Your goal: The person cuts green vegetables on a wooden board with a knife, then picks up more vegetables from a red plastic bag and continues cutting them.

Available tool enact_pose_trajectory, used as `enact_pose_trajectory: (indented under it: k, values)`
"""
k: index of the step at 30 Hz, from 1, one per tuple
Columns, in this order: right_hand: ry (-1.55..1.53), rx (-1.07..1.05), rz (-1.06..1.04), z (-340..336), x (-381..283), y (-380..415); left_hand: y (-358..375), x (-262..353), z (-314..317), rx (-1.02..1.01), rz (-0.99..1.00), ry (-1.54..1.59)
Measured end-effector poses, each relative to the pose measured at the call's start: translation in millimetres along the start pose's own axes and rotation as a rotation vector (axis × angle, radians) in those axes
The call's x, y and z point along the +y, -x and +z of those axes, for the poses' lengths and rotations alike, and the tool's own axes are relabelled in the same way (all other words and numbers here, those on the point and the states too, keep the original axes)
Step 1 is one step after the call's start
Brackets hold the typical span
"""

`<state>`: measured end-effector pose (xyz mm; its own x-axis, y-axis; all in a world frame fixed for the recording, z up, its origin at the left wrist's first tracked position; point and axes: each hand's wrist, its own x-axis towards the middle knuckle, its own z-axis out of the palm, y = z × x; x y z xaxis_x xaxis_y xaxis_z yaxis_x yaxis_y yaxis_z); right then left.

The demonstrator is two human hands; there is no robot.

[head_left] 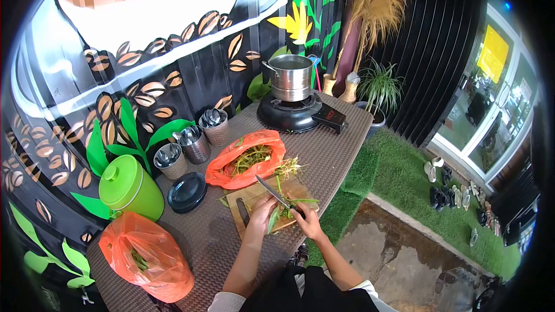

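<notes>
Over a wooden cutting board [238,201], my right hand [307,219] is closed on the dark handle of a knife [273,190], whose blade points up and to the left. My left hand [263,212] is closed around green leafy stems [275,221] beside the blade. More stems lie on the board under and between the hands. Just behind the board, an open orange plastic bag [222,180] holds a heap of greens [251,160], with pale roots [289,167] sticking out at its right side.
A steel pot [291,78] sits on a black portable stove [278,117] at the back. Several metal cups of cutlery [195,149], dark plates [187,192] and a green lidded container [132,188] line the left. Another orange bag [156,263] stands front left.
</notes>
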<state>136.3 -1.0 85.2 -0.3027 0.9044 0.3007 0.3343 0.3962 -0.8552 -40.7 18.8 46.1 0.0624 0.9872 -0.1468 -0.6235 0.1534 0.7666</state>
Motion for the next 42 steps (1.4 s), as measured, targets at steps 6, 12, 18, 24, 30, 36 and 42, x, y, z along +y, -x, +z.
enact_pose_trajectory:
  k: [6, 12, 18, 24, 30, 36, 42]
  values:
    - [0.017, 0.028, -0.147, 1.4, -11.1, -7.3, 6.3, -1.1, 7.8, 0.036, -0.061, 0.096]
    - [0.123, -0.137, 0.116, 2.6, -1.2, -10.7, 2.6, -4.3, -3.7, 0.035, -0.192, 0.196]
    - [-0.027, -0.126, 0.197, 13.7, 5.1, -8.9, 1.2, -2.9, -4.4, 0.014, -0.185, 0.208]
    - [-0.098, 0.04, -0.032, 31.7, -3.1, -9.1, 1.0, -9.6, -16.6, -0.07, -0.086, 0.267]
    - [-0.25, -0.071, 0.12, 41.3, -1.6, -10.8, 1.7, -8.5, -22.4, -0.089, -0.053, 0.306]
    - [-0.87, -0.04, 0.487, 45.0, -2.8, -24.1, 8.8, 8.4, -13.4, 0.071, -0.069, 0.212]
    - [-0.94, -0.28, 0.659, 27.9, 13.5, -34.0, 7.3, 14.5, -27.1, 0.162, 0.052, 0.182]
